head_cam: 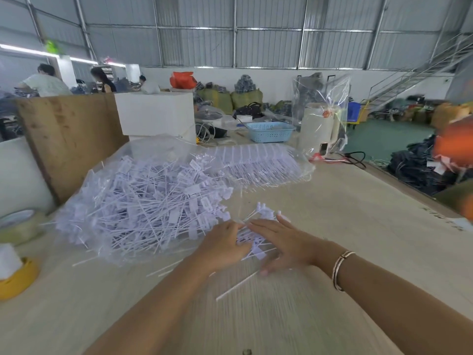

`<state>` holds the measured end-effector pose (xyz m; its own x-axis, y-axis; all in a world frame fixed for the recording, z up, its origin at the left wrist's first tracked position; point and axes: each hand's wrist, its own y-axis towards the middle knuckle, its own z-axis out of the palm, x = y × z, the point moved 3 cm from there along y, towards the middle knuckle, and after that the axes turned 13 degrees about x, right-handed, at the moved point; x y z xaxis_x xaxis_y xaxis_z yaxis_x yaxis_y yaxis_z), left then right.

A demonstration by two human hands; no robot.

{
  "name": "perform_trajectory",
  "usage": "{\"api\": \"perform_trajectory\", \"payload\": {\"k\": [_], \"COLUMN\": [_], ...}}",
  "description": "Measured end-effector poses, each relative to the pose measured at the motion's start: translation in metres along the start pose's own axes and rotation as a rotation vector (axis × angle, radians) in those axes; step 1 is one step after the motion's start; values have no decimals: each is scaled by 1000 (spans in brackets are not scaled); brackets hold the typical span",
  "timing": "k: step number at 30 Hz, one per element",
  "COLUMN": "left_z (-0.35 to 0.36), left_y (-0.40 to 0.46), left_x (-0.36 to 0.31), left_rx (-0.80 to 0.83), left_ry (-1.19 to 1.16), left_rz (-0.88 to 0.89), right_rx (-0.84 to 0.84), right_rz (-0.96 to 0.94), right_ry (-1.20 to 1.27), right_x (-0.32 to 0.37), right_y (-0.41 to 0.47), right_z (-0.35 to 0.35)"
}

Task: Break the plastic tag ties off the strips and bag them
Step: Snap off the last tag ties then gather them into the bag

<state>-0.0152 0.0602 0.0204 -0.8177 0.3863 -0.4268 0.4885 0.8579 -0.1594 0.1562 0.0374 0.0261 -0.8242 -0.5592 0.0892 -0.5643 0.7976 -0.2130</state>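
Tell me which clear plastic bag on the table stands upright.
The empty clear bag at the far right, beside the blue basket. The two bags of ties lie flat.

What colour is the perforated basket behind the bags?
Light blue basket, seen in the head view.

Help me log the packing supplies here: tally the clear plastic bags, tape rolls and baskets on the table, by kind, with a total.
Clear plastic bags: 3 (bag of loose ties, bag of unbroken strips, upright empty bag)
Tape rolls: 2 (clear roll, yellow-core roll)
Baskets: 1 (blue basket)
Total: 6
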Motion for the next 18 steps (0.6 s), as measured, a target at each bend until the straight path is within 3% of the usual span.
{"api": "perform_trajectory", "payload": {"k": [2,6,11,18], "left_z": [2,1,0,6], "left_y": [1,4,-2,-2], "left_x": [-1,0,10,-7], "left_rx": [18,7,-141,-113], "left_ry": [92,0,-388,105], "left_rz": [-30,-31,-3,35], "right_rx": [51,127,200,250], "right_rz": [36,76,69,124], "right_ry": [46,45,-116,183], "right_x": [1,-3,2,-8], "right_y": [3,12,35,29], "right_z": [-1,-12,-38,-32]}}
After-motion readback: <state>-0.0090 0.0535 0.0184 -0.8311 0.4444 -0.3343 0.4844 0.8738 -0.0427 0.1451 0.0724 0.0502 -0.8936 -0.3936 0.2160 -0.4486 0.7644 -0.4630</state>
